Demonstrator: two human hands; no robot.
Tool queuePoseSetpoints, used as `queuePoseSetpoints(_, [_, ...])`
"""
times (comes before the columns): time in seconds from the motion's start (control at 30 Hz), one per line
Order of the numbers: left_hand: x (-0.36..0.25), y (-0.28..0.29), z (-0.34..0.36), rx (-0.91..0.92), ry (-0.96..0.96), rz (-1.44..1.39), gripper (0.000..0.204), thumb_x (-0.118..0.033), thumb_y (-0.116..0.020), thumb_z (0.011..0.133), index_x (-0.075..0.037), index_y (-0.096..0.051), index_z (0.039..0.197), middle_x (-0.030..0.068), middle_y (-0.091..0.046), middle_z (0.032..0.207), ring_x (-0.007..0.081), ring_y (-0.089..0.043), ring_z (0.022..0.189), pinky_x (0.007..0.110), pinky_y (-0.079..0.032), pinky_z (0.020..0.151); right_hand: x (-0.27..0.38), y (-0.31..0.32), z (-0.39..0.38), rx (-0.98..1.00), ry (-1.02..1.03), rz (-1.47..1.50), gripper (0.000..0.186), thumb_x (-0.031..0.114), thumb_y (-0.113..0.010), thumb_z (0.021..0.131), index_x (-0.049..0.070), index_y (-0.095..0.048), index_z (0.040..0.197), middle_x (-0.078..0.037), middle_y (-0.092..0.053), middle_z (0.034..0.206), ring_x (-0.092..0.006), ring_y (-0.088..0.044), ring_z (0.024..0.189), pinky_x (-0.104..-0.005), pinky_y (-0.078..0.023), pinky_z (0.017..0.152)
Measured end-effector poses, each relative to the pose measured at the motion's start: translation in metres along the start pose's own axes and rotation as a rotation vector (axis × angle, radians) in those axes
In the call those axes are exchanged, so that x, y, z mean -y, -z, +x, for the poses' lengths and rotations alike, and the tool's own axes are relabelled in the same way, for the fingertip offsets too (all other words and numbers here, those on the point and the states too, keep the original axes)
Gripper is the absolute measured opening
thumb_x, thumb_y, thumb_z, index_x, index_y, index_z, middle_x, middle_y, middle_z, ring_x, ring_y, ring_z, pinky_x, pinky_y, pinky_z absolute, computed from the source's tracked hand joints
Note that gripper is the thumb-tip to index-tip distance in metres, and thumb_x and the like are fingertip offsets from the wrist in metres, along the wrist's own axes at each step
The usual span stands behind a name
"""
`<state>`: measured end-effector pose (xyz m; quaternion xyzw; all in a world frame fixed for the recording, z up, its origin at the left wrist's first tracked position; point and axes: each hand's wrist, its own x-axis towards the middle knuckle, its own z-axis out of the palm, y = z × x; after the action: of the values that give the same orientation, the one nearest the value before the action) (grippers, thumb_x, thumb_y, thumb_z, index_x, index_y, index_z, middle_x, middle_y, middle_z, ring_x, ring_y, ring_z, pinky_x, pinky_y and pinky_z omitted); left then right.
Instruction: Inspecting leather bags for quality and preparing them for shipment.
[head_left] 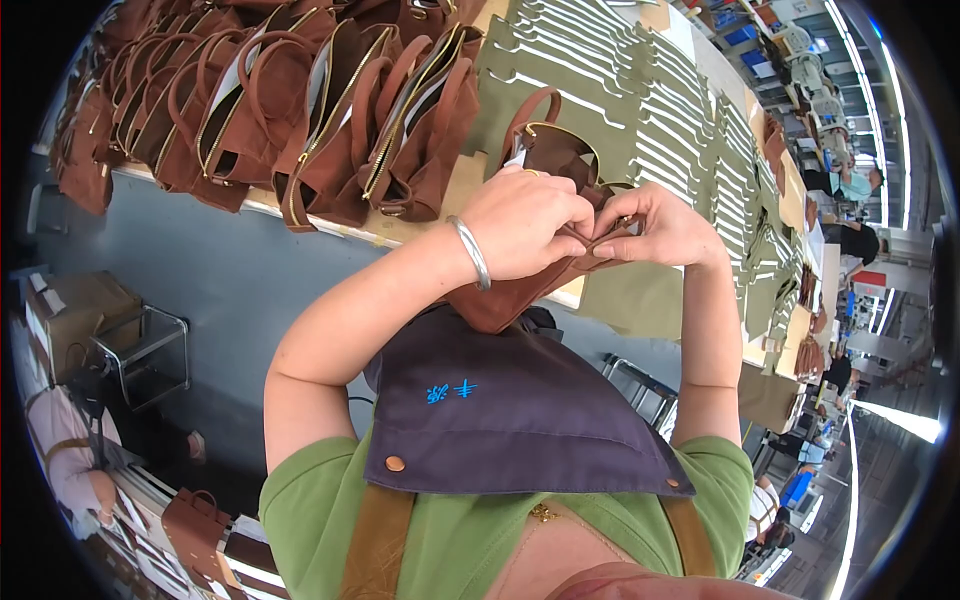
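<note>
A brown handbag (500, 300) with a gold-toothed zipper and a curved top handle is tilted against my apron (520, 400) at the table's near edge. My left hand (525, 222), a silver bangle at its wrist, pinches the edge of the bag's opening between thumb and fingers. Close beside it, almost touching, my right hand (665, 228) pinches the same brown edge with thumb and forefinger. The fingers cover the spot where the two grips meet, so any small part held there is hidden. Part of the bag's dark lining shows beyond my hands.
Several similar brown handbags (330, 130) stand in a row along the table at the left. Olive-green pieces with white strips (660, 110) lie in rows ahead and to the right. A metal-framed stool (150, 350) and another person (75, 450) are at the lower left.
</note>
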<state>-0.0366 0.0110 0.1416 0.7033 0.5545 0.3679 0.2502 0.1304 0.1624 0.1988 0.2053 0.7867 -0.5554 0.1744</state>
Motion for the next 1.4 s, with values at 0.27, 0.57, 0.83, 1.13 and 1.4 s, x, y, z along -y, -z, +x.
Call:
queuePoseSetpoints(0.27, [0.003,-0.006,-0.003,-0.115,0.007,-0.062,0.009,-0.023,-0.072,0.078,-0.014,-0.069,0.080,0.0019,-0.064,0.079,0.0240,-0.061,0.085,0.039,-0.042,0.077,0.003,0.003,0.005,0.023,-0.004,0.009,0.018,0.007,-0.074,0.081,-0.003,-0.070,0.095,-0.004,-0.070,0.080,-0.0059,-0.063,0.073,-0.0212,-0.051,0.066])
queuePoseSetpoints(0.57, [0.006,-0.015,-0.002,-0.313,0.039,-0.151,0.012,-0.016,-0.071,0.075,-0.008,-0.062,0.072,0.0044,-0.059,0.072,0.0243,-0.057,0.075,0.037,-0.040,0.074,0.016,0.000,0.008,-0.051,0.003,0.056,0.025,0.004,-0.072,0.082,-0.002,-0.064,0.104,-0.006,-0.068,0.089,-0.0089,-0.065,0.076,-0.0222,-0.052,0.067])
queuePoseSetpoints(0.83, [-0.003,-0.007,-0.012,-0.264,0.142,-0.095,0.017,-0.020,-0.071,0.076,-0.012,-0.062,0.087,0.0016,-0.062,0.082,0.0255,-0.057,0.085,0.039,-0.038,0.080,0.016,0.004,0.000,-0.138,0.008,0.054,0.028,0.004,-0.065,0.086,0.001,-0.056,0.113,-0.005,-0.062,0.101,-0.0069,-0.062,0.078,-0.0216,-0.050,0.065])
queuePoseSetpoints(1.13, [-0.012,-0.035,-0.011,-0.518,0.089,0.107,0.018,-0.022,-0.074,0.078,-0.016,-0.064,0.092,-0.0074,-0.063,0.081,0.0169,-0.055,0.087,0.037,-0.031,0.088,0.008,0.019,0.008,-0.049,0.073,-0.005,0.020,0.018,-0.064,0.090,0.004,-0.067,0.104,-0.002,-0.067,0.085,-0.0098,-0.059,0.080,-0.0266,-0.049,0.074])
queuePoseSetpoints(1.4, [-0.013,-0.036,-0.011,-0.485,0.121,0.128,0.011,-0.017,-0.072,0.079,-0.016,-0.065,0.087,-0.0065,-0.061,0.078,0.0167,-0.053,0.085,0.036,-0.029,0.085,0.013,0.011,0.017,-0.097,0.004,-0.068,0.013,0.012,-0.063,0.091,0.002,-0.067,0.095,-0.003,-0.065,0.085,-0.0101,-0.060,0.075,-0.0266,-0.049,0.064])
